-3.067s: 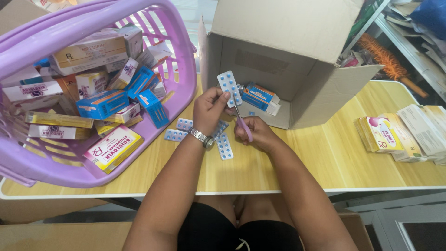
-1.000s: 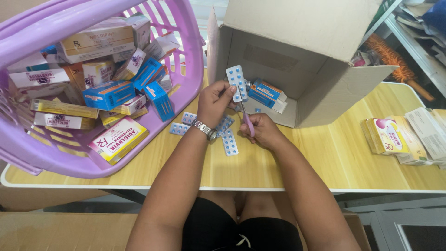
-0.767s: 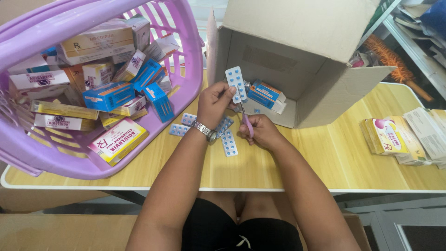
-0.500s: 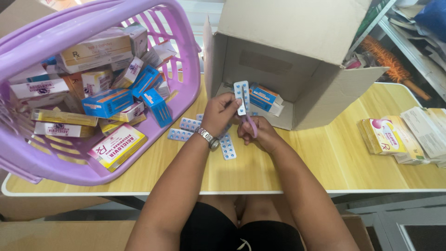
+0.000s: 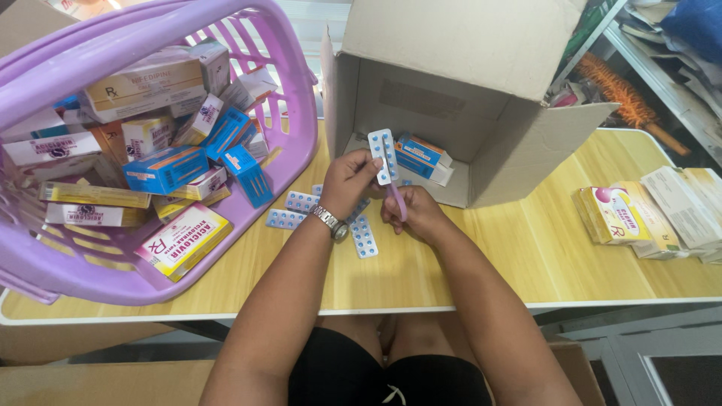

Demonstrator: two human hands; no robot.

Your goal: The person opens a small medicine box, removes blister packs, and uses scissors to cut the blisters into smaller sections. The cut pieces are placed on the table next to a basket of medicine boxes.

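Observation:
My left hand [image 5: 347, 180], with a metal wristwatch on the wrist, holds a blue blister strip of pills [image 5: 381, 154] upright over the table. My right hand [image 5: 415, 213] grips pink-handled scissors [image 5: 395, 197], whose blades reach up across the strip. Several more blue blister strips [image 5: 301, 201] lie flat on the wooden table [image 5: 526, 256] just under and left of my hands.
A purple plastic basket [image 5: 282, 162] full of medicine boxes fills the left. An open cardboard box [image 5: 481, 113] lies on its side behind my hands, with blue-and-orange medicine boxes [image 5: 421, 154] inside. Stacked medicine boxes [image 5: 613, 214] sit at the right. Cluttered shelves stand beyond.
Both hands have stayed together at the same spot over the table with strip and scissors. The strip has shifted slightly; the head camera moved a little.

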